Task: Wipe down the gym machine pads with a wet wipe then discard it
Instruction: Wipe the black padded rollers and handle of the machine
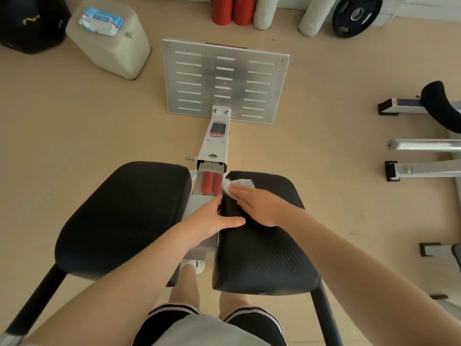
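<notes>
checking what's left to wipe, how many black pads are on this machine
2: the left pad under the left hand, and the right pad, where the right hand presses the wet wipe. Others may be outside the view.

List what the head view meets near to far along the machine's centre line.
left hand → wet wipe → red rollers → white beam with label → slotted metal footplate → red foam rolls
</notes>
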Available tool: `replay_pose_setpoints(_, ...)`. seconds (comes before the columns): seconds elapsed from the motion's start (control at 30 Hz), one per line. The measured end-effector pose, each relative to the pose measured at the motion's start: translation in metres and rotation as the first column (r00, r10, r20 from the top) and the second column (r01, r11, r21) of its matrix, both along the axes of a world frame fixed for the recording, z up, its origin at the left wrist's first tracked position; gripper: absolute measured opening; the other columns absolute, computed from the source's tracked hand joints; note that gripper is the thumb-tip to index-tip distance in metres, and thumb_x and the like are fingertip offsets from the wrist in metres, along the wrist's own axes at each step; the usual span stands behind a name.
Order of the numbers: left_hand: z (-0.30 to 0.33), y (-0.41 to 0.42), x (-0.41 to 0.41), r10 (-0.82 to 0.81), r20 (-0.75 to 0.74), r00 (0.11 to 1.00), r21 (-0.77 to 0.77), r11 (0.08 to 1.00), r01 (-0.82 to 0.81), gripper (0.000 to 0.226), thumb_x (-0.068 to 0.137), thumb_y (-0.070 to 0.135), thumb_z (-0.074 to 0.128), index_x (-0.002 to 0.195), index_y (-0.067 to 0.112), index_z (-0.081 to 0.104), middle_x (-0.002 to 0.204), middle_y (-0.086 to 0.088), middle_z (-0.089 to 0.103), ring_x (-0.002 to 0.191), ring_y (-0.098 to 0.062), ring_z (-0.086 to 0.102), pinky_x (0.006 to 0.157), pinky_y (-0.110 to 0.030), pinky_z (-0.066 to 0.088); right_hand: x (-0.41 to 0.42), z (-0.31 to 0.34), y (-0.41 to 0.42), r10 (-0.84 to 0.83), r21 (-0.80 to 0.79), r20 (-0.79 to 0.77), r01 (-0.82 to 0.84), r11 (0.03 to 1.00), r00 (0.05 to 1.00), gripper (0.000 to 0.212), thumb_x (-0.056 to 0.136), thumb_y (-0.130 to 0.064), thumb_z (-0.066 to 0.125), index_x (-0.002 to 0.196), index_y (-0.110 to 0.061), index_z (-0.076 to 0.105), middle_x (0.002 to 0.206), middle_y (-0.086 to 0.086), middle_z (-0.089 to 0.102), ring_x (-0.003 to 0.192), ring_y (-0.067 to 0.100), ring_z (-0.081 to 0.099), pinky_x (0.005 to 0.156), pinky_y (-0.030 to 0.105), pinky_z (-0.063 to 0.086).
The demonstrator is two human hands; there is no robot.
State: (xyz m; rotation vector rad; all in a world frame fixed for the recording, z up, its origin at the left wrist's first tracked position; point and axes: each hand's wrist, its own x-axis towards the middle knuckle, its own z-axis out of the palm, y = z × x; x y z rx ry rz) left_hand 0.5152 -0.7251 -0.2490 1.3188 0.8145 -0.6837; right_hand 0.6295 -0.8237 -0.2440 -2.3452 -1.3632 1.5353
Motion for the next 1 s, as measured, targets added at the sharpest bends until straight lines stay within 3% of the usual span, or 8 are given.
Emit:
replay_pose_setpoints(0.07, 0.0, 0.0, 0.001, 0.019, -0.01, 1.0, -0.021, 1.0, -0.019, 0.071, 0.081, 0.023, 0.067, 0.14, 0.026, 0.028, 0.14, 0.006, 0.042, 0.107, -0.003, 0.042, 0.086, -0.015, 0.035, 0.017, -0.004, -0.017, -0.187, -0.029, -0.018, 0.187, 0.982, 0.982, 0.043, 0.102, -0.013, 0.024, 0.145, -0.008, 0.022, 0.15, 0.01, 0.027, 0.135, 0.027, 0.032, 0.107, 0.031, 0.025)
replay_pose_setpoints(0.17, -0.002, 0.001, 0.002, 0.016, -0.023, 1.0, -0.026, 1.0, -0.016, 0.073, 0.081, 0.023, 0.067, 0.142, 0.026, 0.027, 0.141, 0.006, 0.039, 0.118, -0.008, 0.039, 0.096, -0.024, 0.031, 0.04, -0.013, -0.052, -0.357, -0.069, 0.059, 0.361, 0.93, 0.932, 0.043, 0.103, -0.026, 0.021, 0.143, -0.014, 0.03, 0.148, 0.006, 0.033, 0.135, 0.027, 0.03, 0.104, 0.028, 0.023)
replay_pose_setpoints(0.3, -0.004, 0.002, 0.001, 0.026, -0.04, 0.999, -0.031, 0.999, -0.028, 0.071, 0.082, 0.023, 0.066, 0.142, 0.027, 0.027, 0.135, 0.009, 0.04, 0.124, -0.011, 0.036, 0.102, -0.029, 0.029, 0.039, -0.02, -0.048, -0.348, -0.106, 0.121, 0.36, 0.927, 0.93, 0.043, 0.102, -0.015, 0.022, 0.143, -0.006, 0.027, 0.148, 0.012, 0.033, 0.135, 0.03, 0.032, 0.106, 0.029, 0.022)
replay_pose_setpoints(0.57, 0.005, -0.01, -0.005, 0.055, -0.03, 0.998, 0.133, 0.99, -0.051, 0.062, 0.084, 0.027, 0.064, 0.138, 0.024, 0.035, 0.136, 0.004, 0.046, 0.128, -0.015, 0.04, 0.103, -0.029, 0.032, -0.016, -0.003, -0.004, -0.116, 0.127, -0.249, 0.151, 0.98, 0.961, 0.042, 0.101, -0.01, 0.028, 0.143, -0.009, 0.031, 0.152, 0.006, 0.028, 0.14, 0.021, 0.024, 0.109, 0.023, 0.015)
replay_pose_setpoints(0.7, 0.012, -0.016, -0.015, 0.025, -0.034, 0.999, 0.135, 0.991, -0.021, 0.067, 0.081, 0.031, 0.066, 0.139, 0.026, 0.032, 0.139, 0.005, 0.043, 0.126, -0.013, 0.041, 0.092, -0.024, 0.036, 0.0, -0.012, -0.016, -0.108, 0.045, -0.18, 0.118, 0.992, 0.978, 0.044, 0.102, -0.026, 0.026, 0.146, -0.026, 0.023, 0.153, -0.006, 0.024, 0.138, 0.018, 0.027, 0.109, 0.022, 0.015)
replay_pose_setpoints(0.8, 0.018, -0.021, -0.017, 0.013, -0.033, 0.999, 0.13, 0.991, -0.009, 0.069, 0.083, 0.031, 0.064, 0.141, 0.027, 0.026, 0.142, 0.007, 0.037, 0.13, -0.015, 0.037, 0.091, -0.023, 0.036, 0.022, -0.021, -0.038, -0.256, 0.045, -0.108, 0.262, 0.964, 0.961, 0.045, 0.101, -0.029, 0.028, 0.145, -0.019, 0.028, 0.151, -0.001, 0.027, 0.141, 0.019, 0.022, 0.115, 0.028, 0.011)
replay_pose_setpoints(0.9, 0.02, -0.023, -0.017, 0.041, -0.029, 0.999, 0.125, 0.991, -0.037, 0.066, 0.085, 0.03, 0.062, 0.14, 0.028, 0.026, 0.143, 0.007, 0.036, 0.132, -0.017, 0.035, 0.101, -0.031, 0.036, 0.039, -0.027, -0.053, -0.243, -0.069, 0.098, 0.25, 0.966, 0.965, 0.044, 0.101, -0.017, 0.027, 0.144, -0.007, 0.026, 0.153, 0.008, 0.024, 0.14, 0.025, 0.023, 0.114, 0.034, 0.018)
replay_pose_setpoints(1.0, 0.02, -0.023, -0.019, 0.091, -0.025, 0.996, 0.07, 0.994, -0.089, 0.066, 0.083, 0.03, 0.064, 0.139, 0.029, 0.029, 0.139, 0.007, 0.04, 0.13, -0.016, 0.038, 0.097, -0.029, 0.037, 0.02, -0.016, -0.037, -0.211, -0.038, 0.098, 0.216, 0.976, 0.973, 0.043, 0.101, -0.014, 0.028, 0.142, -0.004, 0.029, 0.151, 0.011, 0.027, 0.138, 0.029, 0.028, 0.113, 0.037, 0.024)
